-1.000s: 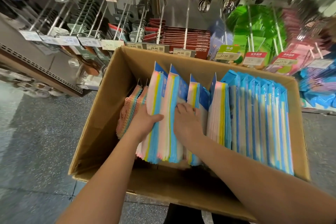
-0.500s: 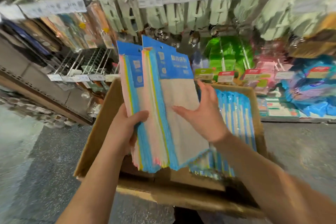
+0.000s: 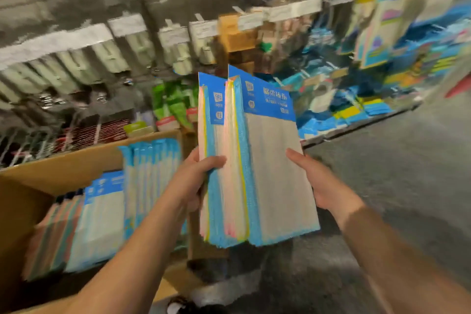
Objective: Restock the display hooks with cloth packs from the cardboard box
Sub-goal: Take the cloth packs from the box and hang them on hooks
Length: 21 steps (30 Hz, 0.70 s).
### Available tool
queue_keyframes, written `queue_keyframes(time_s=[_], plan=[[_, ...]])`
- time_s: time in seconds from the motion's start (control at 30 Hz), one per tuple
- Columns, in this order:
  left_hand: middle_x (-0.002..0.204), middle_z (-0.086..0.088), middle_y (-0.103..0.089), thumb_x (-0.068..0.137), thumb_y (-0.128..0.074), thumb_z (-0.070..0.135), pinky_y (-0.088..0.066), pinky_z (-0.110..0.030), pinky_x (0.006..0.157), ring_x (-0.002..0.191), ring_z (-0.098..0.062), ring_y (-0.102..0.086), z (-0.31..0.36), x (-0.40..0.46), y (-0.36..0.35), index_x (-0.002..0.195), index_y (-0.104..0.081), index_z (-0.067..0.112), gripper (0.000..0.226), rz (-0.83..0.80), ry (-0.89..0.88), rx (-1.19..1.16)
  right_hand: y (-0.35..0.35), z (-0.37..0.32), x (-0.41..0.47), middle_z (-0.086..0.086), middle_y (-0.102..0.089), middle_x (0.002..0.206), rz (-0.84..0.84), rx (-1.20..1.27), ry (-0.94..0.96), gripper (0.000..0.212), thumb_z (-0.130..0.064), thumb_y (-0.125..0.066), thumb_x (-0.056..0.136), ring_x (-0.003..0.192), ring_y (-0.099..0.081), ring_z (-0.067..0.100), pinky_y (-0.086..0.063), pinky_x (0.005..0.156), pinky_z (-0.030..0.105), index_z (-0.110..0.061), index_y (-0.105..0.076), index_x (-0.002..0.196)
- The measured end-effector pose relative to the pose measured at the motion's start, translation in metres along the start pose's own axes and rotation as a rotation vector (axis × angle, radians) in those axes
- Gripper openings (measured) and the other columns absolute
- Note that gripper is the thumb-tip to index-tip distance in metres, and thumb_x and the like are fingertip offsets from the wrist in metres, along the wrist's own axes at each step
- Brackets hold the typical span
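- Shelving point(image 3: 178, 41) filled the background, a motion-blurred wall of hanging goods with pale price tags along its rails; no free hook could be made out.
- The box point(image 3: 63, 168) sat low at left, open, with more packs point(image 3: 150, 173) standing upright in rows inside. By that showing, much of the restocking was not yet done.
- A bundle point(image 3: 254, 160) of at least two cloth packs was held upright in the air, just right of the box and clear of it, between both hands. None of it hung on a hook, so the job appeared to stand at the carrying stage, with hanging to follow.
- The left hand point(image 3: 193, 181) gripped the bundle's left edge, thumb curled across the front, fingers hidden behind.
- The right hand point(image 3: 316, 181) supported the right edge, thumb laid along the front pack's grey face; its fingers were out of sight behind the bundle, so their set could not be told.
- The blue header point(image 3: 267, 99) carried white Chinese characters, too smeared to read, and a circled "10"; no brand name could be read.
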State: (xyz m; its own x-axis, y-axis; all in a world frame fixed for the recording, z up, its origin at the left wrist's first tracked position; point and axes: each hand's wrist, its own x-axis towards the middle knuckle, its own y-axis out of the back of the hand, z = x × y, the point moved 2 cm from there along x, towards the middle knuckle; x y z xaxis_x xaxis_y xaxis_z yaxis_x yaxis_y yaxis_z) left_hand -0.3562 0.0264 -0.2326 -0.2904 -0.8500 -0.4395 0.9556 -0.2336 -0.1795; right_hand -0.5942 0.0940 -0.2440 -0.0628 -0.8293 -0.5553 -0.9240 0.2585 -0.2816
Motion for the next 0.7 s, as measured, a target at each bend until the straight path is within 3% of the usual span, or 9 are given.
queue_keyframes(time_s=[0.1,0.2,0.33,0.43,0.47,0.53,0.57,0.63,0.7], plan=[[0.107,-0.013,-0.075,0.082,-0.071,0.004,-0.059,-0.033,0.065,0.081,-0.024,-0.073,-0.013,0.01,-0.111,0.119,-0.062,0.01,0.038,-0.136,0.028,0.054,0.101,-0.008,-0.036,0.009,-0.074,0.111,0.082,0.11,-0.07,0.046,-0.042,-0.065,0.078,0.093,-0.073,0.023,-0.056,0.078,0.038,-0.017,-0.069,0.116],[0.102,-0.012,-0.076,0.088,-0.066,0.001,-0.06,-0.033,0.064,0.078,-0.024,-0.074,-0.016,0.017,-0.208,0.115,-0.064,0.011,0.029,-0.256,0.046,0.101,0.19,-0.021,-0.072,0.013,-0.075,0.104,0.197,0.186,-0.031,0.048,-0.037,-0.067,0.073,0.086,-0.074,0.025,-0.059,0.073,0.037,-0.011,-0.069,0.113],[0.102,-0.017,-0.074,0.074,-0.076,0.007,-0.062,-0.038,0.065,0.076,-0.028,-0.072,-0.012,0.037,-0.302,0.118,-0.064,0.01,0.046,-0.381,0.065,0.145,0.293,-0.033,-0.112,0.014,-0.075,0.103,0.333,0.275,0.055,0.045,-0.036,-0.063,0.082,0.085,-0.075,0.025,-0.061,0.065,0.036,-0.008,-0.068,0.117],[0.1,-0.018,-0.073,0.067,-0.073,0.009,-0.063,-0.041,0.067,0.072,-0.028,-0.072,-0.002,0.065,-0.349,0.126,-0.062,0.006,0.061,-0.446,0.107,0.113,0.36,-0.045,-0.136,0.007,-0.077,0.087,0.447,0.345,0.116,0.031,-0.037,-0.055,0.095,0.073,-0.075,0.019,-0.058,0.054,0.029,-0.011,-0.068,0.107],[0.101,-0.018,-0.073,0.067,-0.071,0.012,-0.062,-0.04,0.066,0.073,-0.027,-0.073,0.003,0.076,-0.362,0.131,-0.06,0.006,0.065,-0.461,0.117,0.112,0.383,-0.051,-0.143,0.007,-0.077,0.088,0.503,0.355,0.146,0.037,-0.042,-0.064,0.088,0.074,-0.075,0.019,-0.059,0.054,0.03,-0.012,-0.068,0.109],[0.103,-0.016,-0.073,0.068,-0.069,0.016,-0.062,-0.04,0.065,0.076,-0.027,-0.073,0.012,0.098,-0.388,0.137,-0.056,0.009,0.071,-0.503,0.121,0.084,0.426,-0.063,-0.151,0.008,-0.077,0.098,0.608,0.362,0.203,0.075,-0.051,-0.087,0.06,0.082,-0.075,0.021,-0.06,0.061,0.033,-0.011,-0.066,0.119],[0.101,-0.015,-0.074,0.065,-0.072,0.017,-0.062,-0.041,0.064,0.076,-0.028,-0.074,0.015,0.108,-0.403,0.137,-0.056,0.009,0.074,-0.537,0.131,0.06,0.444,-0.071,-0.155,0.007,-0.076,0.099,0.644,0.367,0.22,0.079,-0.051,-0.088,0.058,0.081,-0.074,0.02,-0.06,0.062,0.033,-0.01,-0.066,0.122],[0.096,-0.013,-0.076,0.053,-0.086,0.019,-0.061,-0.04,0.062,0.075,-0.027,-0.075,0.021,0.127,-0.437,0.136,-0.055,0.009,0.089,-0.593,0.164,0.018,0.482,-0.092,-0.156,0.003,-0.077,0.089,0.689,0.373,0.283,0.05,-0.042,-0.073,0.079,0.071,-0.073,0.015,-0.059,0.056,0.029,-0.011,-0.066,0.118],[0.089,-0.011,-0.077,0.064,-0.076,0.024,-0.061,-0.038,0.058,0.071,-0.026,-0.075,0.025,0.148,-0.477,0.133,-0.055,0.007,0.074,-0.635,0.168,-0.029,0.513,-0.118,-0.15,0.003,-0.076,0.09,0.702,0.35,0.329,0.043,-0.037,-0.067,0.082,0.071,-0.073,0.015,-0.058,0.054,0.029,-0.013,-0.066,0.118]])
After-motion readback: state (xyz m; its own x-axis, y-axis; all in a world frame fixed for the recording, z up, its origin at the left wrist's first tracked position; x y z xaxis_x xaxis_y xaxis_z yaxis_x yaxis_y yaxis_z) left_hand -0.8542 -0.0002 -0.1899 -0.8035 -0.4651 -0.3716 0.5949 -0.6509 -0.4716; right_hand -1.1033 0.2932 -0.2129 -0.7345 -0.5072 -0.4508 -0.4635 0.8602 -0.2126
